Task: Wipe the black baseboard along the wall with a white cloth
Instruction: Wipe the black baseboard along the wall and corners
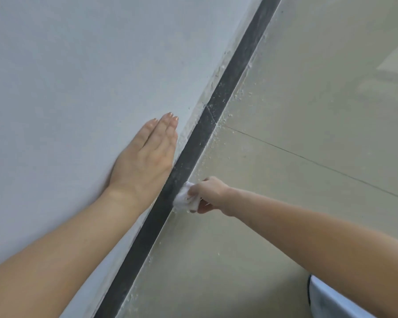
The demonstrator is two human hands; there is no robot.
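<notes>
Right hand (208, 193) clenched around the white cloth (185, 196), pressing it on the black baseboard (193, 148) at centre frame. Left hand (145, 154) flat on the pale wall (78, 76), fingers released (nothing held). White specks litter the beige tiled floor (296, 111) alongside.

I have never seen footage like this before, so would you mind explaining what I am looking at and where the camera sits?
There is no machine here: a person is working with two bare hands. The single picture comes from a wide-angle camera worn on the person's head, looking forward and down. The left hand lies flat and open against the pale wall, seemingly for support. The right hand grips a bunched white cloth and presses it onto the black baseboard, the dark strip where the wall meets the tiled floor. White specks dot the strip and floor further ahead. A pale object shows at the bottom right corner; I cannot tell what it is.
</notes>
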